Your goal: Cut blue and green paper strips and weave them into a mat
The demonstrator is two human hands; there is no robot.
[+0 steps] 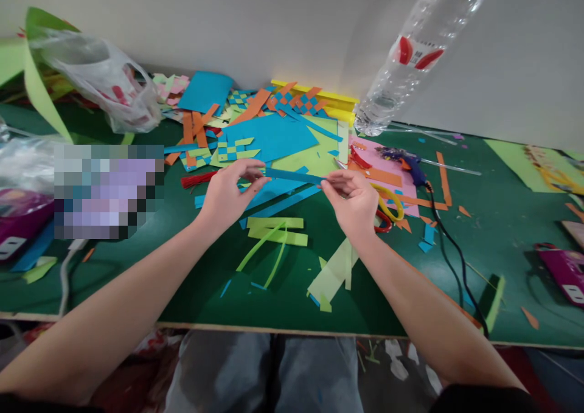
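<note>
Between my two hands a narrow blue paper strip is stretched level above the table. My left hand pinches its left end between thumb and fingers. The right end is pinched by my right hand. Beneath the strip lie more blue paper strips. Closer to me are several light green strips, two of them bent and crossing over the others. Scissors with yellow and red handles rest just beyond my right hand, partly hidden by it. A red bundle of thread lies left of my left hand.
Blue paper sheets and woven paper pieces are piled at the back. A plastic bottle stands against the wall. A corded blue glue gun lies right on pink paper. Left are a plastic bag and a blurred-out device.
</note>
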